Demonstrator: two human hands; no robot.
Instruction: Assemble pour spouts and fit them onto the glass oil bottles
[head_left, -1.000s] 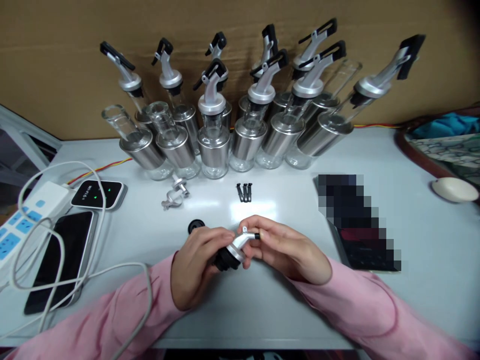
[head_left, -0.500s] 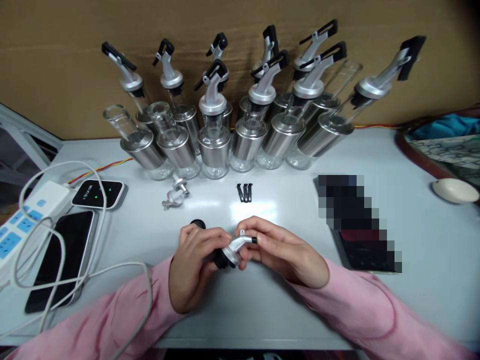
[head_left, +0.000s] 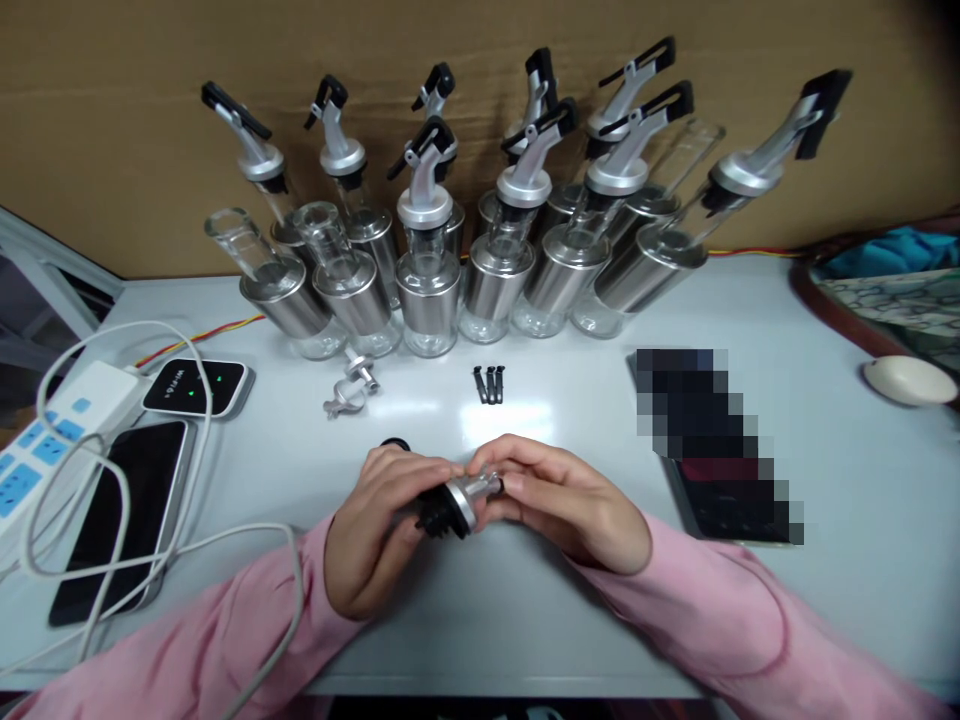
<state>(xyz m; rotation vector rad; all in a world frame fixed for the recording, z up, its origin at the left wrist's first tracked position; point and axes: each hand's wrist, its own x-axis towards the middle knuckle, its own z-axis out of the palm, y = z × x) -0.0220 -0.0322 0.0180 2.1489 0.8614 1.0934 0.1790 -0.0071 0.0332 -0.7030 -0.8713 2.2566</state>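
Observation:
Low over the table, a silver bottle pourer [head_left: 466, 500] with a ribbed black stopper [head_left: 441, 512] lies between my two hands. My left hand [head_left: 382, 515] is closed about the stopper end, fingertips along its top and thumb near its lower side. Thumb and fingers of my right hand [head_left: 570, 500] pinch the dark-tipped spout. A round black part [head_left: 395, 443] shows behind my left fingers, mostly hidden. Beyond my hands lie several small black lever pieces [head_left: 490, 385] and loose silver pourer parts [head_left: 352, 385].
Several glass bottles [head_left: 427, 300] with steel sleeves stand at the back, most topped by pourers, against a cardboard wall [head_left: 135, 130]. On the left are a power strip [head_left: 82, 400], a Wi-Fi box [head_left: 199, 388], a phone [head_left: 120, 510] and looped white cable. A pixelated dark object [head_left: 712, 450] lies right.
The pourer has turned in my hands, so its spout now shows from another side. My left hand has shifted slightly, its thumb coming into view by the stopper.

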